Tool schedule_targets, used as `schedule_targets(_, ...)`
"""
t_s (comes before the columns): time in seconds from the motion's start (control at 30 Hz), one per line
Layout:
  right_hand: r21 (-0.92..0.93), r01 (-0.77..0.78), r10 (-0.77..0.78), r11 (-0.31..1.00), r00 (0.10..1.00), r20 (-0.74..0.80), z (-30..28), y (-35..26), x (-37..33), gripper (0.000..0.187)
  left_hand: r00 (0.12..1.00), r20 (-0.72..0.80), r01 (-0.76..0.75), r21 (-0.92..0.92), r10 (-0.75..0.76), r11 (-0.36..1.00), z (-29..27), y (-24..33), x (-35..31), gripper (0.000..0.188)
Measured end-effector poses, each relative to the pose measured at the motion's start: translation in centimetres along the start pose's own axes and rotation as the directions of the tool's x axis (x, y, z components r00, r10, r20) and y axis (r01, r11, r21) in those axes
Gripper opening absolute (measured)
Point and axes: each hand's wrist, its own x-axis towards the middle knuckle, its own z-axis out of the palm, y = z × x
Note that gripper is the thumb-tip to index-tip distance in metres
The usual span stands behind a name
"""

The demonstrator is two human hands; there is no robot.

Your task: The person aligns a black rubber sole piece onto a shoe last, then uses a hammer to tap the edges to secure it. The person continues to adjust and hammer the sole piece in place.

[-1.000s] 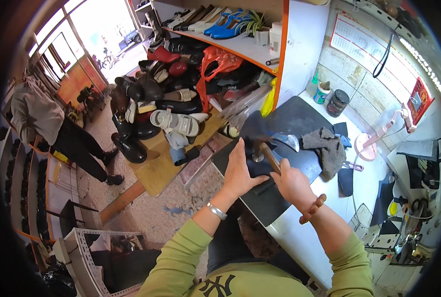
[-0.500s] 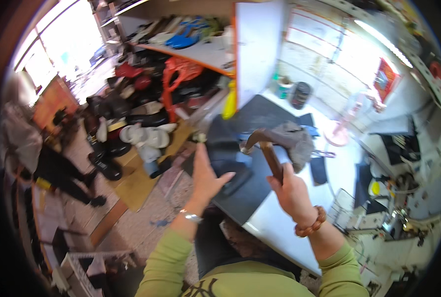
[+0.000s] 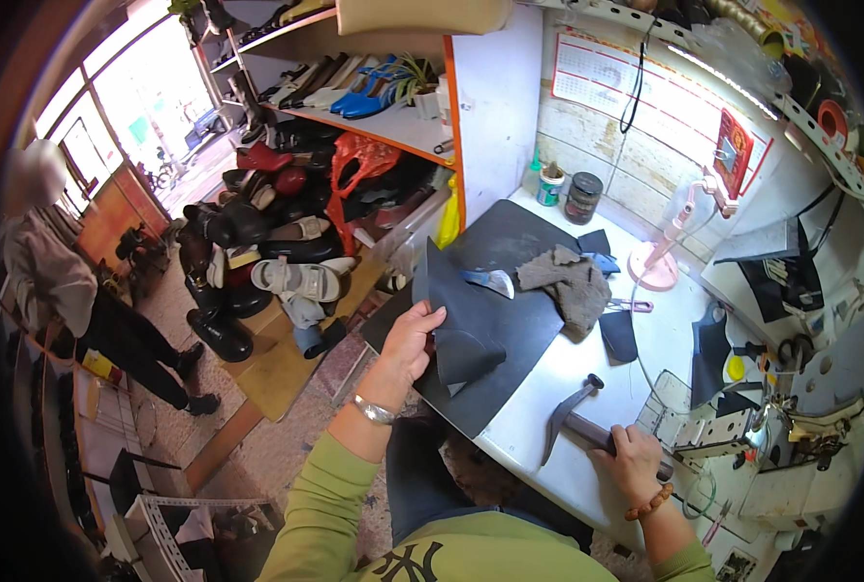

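Note:
My left hand (image 3: 410, 341) is closed on the left edge of a thin black sheet (image 3: 458, 335), thumb on top. That sheet is lifted and curled, with a curved cut-out near its lower part. It stands over a dark work mat (image 3: 529, 335) on the white table. At the table's near right, my right hand (image 3: 636, 464) wraps round the handle of a hammer (image 3: 587, 429), which is held low at the table top with its curved dark head toward the middle. Beyond the sheet lie a blue-handled curved blade (image 3: 490, 281) and a crumpled grey cloth (image 3: 579, 291).
Jars (image 3: 584, 197) and a pink lamp (image 3: 653, 264) stand along the table's back. Black offcuts (image 3: 619, 336) lie right of the cloth. Heaped shoes (image 3: 257, 228) cover the floor at left, below a shoe shelf (image 3: 403, 121). Another person (image 3: 83, 291) stands at far left.
The hammer has moved from above the mat to the table's near right, carried by my right hand. My left hand, spread open before, has closed on the black sheet and raised its edge.

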Motion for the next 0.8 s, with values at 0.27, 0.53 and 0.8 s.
schedule_targets(0.27, 0.592, 0.205, -0.102, 0.779, 0.974, -0.204, -6.1, -5.7, 7.8, 0.052, 0.961, 0.264, -0.024, -0.212, 0.081, 0.977, 7.8, 5.4, -7.2, 0.031)
schedule_targets(0.53, 0.542, 0.428, -0.074, 0.723, 0.828, -0.556, -11.5, -10.0, 13.1, 0.057, 0.937, 0.307, -0.067, -0.318, 0.169, 0.946, 10.2, 6.1, -11.0, 0.032)
schedule_targets(0.8, 0.953, 0.067, -0.155, 0.295, 0.988, -0.022, -13.1, -11.5, 12.5, 0.03, 0.944, 0.295, 0.022, -0.502, 0.147, 0.865, 11.1, 4.1, -12.3, 0.024)
